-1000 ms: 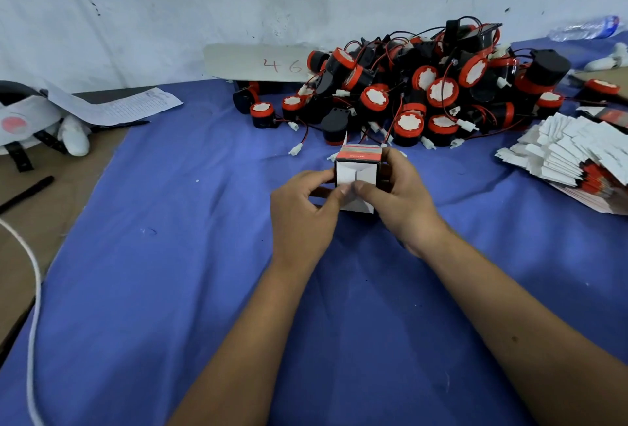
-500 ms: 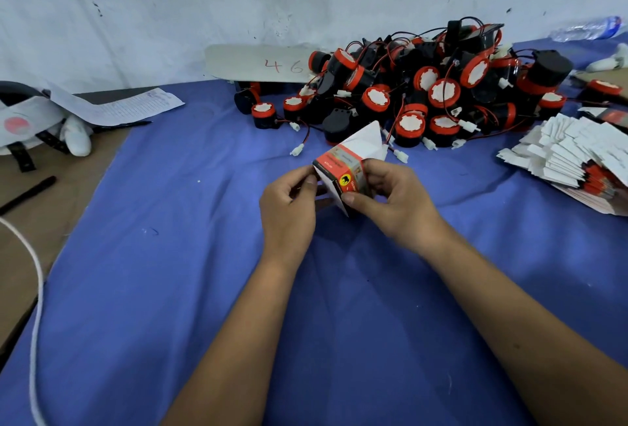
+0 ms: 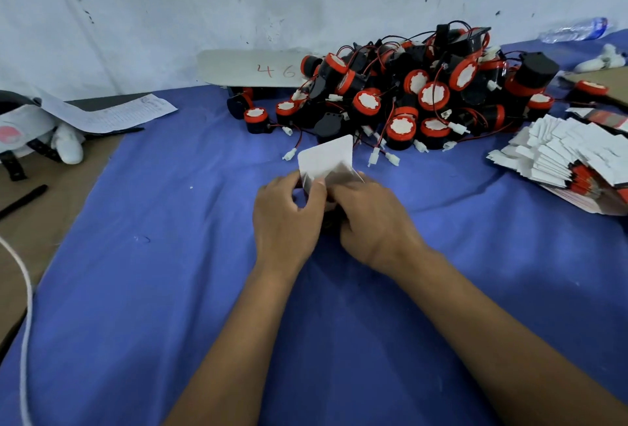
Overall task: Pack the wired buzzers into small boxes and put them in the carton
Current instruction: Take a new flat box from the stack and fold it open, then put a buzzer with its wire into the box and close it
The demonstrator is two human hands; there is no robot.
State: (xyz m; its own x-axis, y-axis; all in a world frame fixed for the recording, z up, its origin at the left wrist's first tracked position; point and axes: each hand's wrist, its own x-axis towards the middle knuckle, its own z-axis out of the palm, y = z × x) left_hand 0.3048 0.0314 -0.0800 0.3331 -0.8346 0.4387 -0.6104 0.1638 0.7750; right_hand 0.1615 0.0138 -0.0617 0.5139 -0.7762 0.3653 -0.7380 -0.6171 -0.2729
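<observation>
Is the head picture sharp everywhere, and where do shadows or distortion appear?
Head view: soft, even light without glare; the small box and both hands, left hand and right hand, look slightly motion-blurred; a dim shadow lies on the blue cloth beneath them; the wide-angle lens bends the edges; the buzzer pile is fairly sharp.

Matt white card box [image 3: 325,158]; blue cloth cover [image 3: 170,289]; plastic buzzers [image 3: 401,128].

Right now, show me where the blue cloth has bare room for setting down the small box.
Bare blue cloth lies left of the left hand, toward the brown board, and along the near edge beside both forearms. It is crowded behind the small white box, at the black-and-red buzzer heap, and right, by the flat white box stack.
</observation>
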